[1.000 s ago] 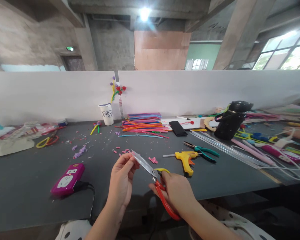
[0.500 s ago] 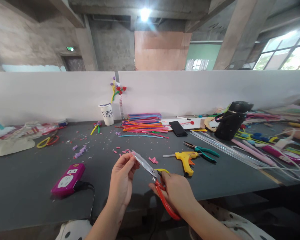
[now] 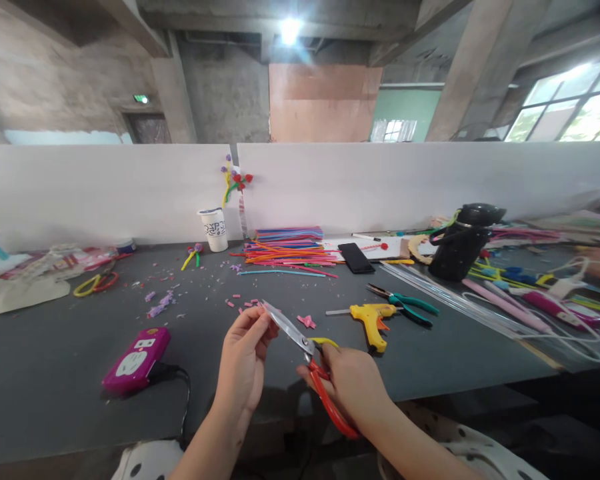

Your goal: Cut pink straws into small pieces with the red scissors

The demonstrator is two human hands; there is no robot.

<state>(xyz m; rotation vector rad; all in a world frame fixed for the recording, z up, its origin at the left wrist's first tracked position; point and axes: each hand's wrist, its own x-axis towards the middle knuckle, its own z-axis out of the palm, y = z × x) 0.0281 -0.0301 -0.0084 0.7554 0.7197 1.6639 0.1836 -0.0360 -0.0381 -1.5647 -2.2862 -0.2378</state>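
Observation:
Red-handled scissors [image 3: 296,334] are gripped in my right hand [image 3: 356,383], blades pointing up and left. Their tips meet the pinched fingertips of my left hand [image 3: 245,353]; whatever small piece those fingers hold is too hidden to name. Just beyond the blades lie small cut pink pieces [image 3: 236,296] and a pink star-shaped bit [image 3: 307,322]. To the right of my hands rests a yellow glue gun [image 3: 371,321], with green-handled pliers [image 3: 410,305] behind it.
Pipe cleaners [image 3: 285,248] are heaped by the white partition, near a white cup [image 3: 213,230] and a black phone [image 3: 356,258]. A black flask [image 3: 463,243] stands right of them. At left sit a magenta power box [image 3: 137,360] with a cable and purple scraps [image 3: 160,305].

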